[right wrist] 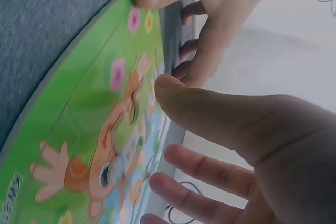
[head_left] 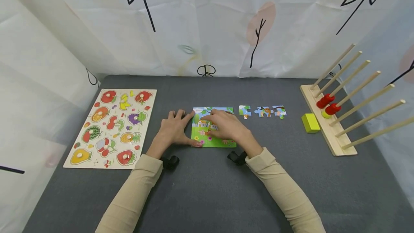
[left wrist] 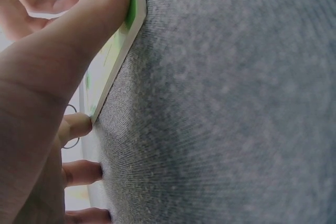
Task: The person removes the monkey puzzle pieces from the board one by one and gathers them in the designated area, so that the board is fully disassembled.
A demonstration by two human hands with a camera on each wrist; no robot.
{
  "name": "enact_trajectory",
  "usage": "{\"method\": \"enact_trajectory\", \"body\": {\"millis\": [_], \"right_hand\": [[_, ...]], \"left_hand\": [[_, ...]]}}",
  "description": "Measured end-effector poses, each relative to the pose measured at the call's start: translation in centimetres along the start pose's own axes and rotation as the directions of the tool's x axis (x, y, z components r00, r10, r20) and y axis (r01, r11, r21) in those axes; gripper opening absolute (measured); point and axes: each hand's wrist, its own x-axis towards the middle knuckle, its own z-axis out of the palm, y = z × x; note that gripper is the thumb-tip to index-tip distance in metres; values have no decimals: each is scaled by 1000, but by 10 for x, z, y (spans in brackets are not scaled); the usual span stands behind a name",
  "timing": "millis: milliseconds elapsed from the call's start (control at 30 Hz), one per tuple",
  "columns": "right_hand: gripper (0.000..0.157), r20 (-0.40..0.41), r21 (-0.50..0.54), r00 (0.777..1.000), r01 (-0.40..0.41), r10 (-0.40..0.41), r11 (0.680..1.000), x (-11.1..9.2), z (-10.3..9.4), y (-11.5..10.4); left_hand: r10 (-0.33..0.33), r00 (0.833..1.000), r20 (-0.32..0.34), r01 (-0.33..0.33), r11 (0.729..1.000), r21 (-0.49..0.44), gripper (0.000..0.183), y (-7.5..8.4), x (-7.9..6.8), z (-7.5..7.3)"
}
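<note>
A jigsaw puzzle board [head_left: 213, 143] with a green and blue animal picture lies flat on the table in the head view. My left hand [head_left: 174, 128] is spread at its left side, the thumb [left wrist: 100, 14] on the near left corner and the index fingertip at the far left corner. Over the middle of the board is my right hand [head_left: 228, 125], its thumb [right wrist: 205, 108] and fingers extended apart; no piece shows between them. Part of the picture is hidden under that hand. Three loose jigsaw pieces [head_left: 244, 111] lie in a row right of the board.
On the left lies a wooden fruit knob puzzle [head_left: 118, 139]. At the right stands a wooden peg rack [head_left: 330, 125] with red and yellow beads on two rods, a yellow block [head_left: 310, 123] beside it. A white patterned cloth [head_left: 220, 28] hangs behind the grey table.
</note>
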Motion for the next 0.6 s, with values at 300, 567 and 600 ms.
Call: {"method": "enact_trajectory", "body": {"millis": [300,567,600], "right_hand": [[46,-18,22,998,67,-67,998,-2,5,-14],[45,19,20,997,69,-69,997,-6,14,-22],[43,17,13,997,72,-72,997,-7,16,-21]], "left_hand": [[-2,1000,-5,2,1000,-13,126,1,0,-1],[5,1000,-21,-6,1000,-20,122,0,-1,0],[6,1000,-23,-7,1000,-20,122,0,-1,0]]}}
